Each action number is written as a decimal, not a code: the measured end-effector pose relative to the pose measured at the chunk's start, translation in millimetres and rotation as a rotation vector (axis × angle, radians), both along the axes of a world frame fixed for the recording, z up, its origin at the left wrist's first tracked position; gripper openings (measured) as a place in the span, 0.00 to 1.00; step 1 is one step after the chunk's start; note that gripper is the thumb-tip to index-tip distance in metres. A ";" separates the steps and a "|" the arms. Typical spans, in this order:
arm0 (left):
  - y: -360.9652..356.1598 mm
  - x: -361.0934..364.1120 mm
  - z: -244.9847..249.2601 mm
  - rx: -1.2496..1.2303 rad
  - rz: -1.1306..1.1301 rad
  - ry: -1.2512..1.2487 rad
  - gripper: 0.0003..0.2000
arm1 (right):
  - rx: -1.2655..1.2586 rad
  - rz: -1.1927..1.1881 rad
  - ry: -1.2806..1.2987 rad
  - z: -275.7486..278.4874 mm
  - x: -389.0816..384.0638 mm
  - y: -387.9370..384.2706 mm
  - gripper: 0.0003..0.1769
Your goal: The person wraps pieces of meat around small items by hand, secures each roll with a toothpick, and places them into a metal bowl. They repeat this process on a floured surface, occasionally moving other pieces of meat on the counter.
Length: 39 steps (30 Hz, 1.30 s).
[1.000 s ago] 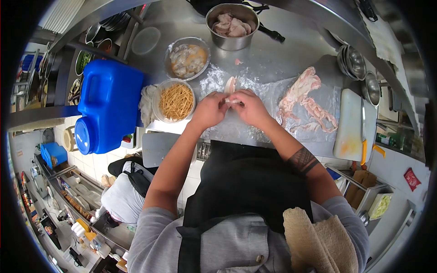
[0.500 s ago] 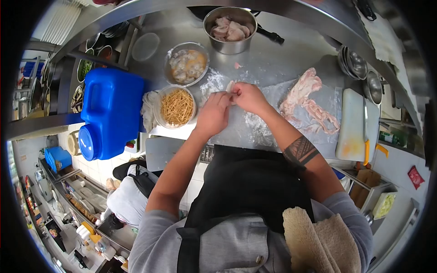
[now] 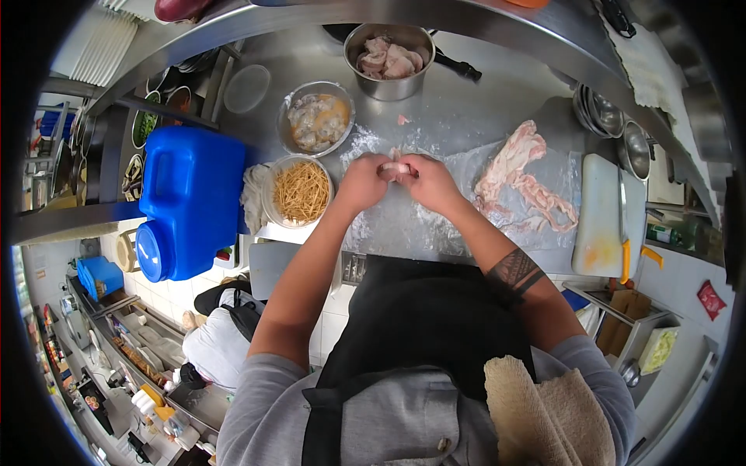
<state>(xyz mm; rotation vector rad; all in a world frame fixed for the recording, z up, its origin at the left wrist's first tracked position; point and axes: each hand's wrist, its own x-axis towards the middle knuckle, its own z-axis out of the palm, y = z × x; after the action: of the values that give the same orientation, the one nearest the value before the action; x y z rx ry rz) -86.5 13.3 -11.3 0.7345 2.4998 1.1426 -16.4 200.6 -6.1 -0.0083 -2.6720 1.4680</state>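
while white powder (image 3: 360,141) dusts the smooth steel table (image 3: 466,105), left hand (image 3: 364,183) and right hand (image 3: 430,183) pinch a pale, pinkish meat strip (image 3: 396,168).

Steel counter (image 3: 474,101), metal pot (image 3: 391,88), cutting board (image 3: 597,206) and stacked bowls (image 3: 604,116) show a kitchen

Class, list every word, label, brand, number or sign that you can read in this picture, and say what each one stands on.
No text can be read.
Small shiny red packet at the far right: its pale markings are too small to read.
White and yellow plastic containers at lower left: any print is too small and blurred.
Large blue plastic jug: no lettering can be made out.
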 end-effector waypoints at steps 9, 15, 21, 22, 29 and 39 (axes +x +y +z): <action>18.3 13.9 25.7 -0.069 0.001 0.284 0.15 | 0.064 -0.112 -0.356 14.8 -25.5 3.9 0.16; 21.1 24.0 11.7 -0.038 -0.035 0.360 0.22 | 0.101 -0.085 -0.483 9.4 -31.9 7.4 0.20; 10.8 27.1 25.1 0.210 0.169 -0.170 0.15 | -0.177 0.023 -0.138 8.7 -14.6 17.7 0.17; 3.8 25.9 25.4 0.356 0.166 -0.422 0.14 | -0.261 0.067 -0.203 23.0 -11.2 19.3 0.15; -35.0 52.2 44.4 0.982 0.140 -1.034 0.17 | -0.399 0.106 -0.299 61.6 7.9 -3.2 0.14; -82.3 134.0 28.2 1.009 0.334 -1.006 0.16 | 0.034 0.346 -0.119 89.7 -3.5 -72.4 0.13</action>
<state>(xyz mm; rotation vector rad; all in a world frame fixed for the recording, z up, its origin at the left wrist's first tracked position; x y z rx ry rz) 47.4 -69.0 16.9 -0.1483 1.1368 2.1844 -19.9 128.3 83.6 0.4004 -2.9064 1.5536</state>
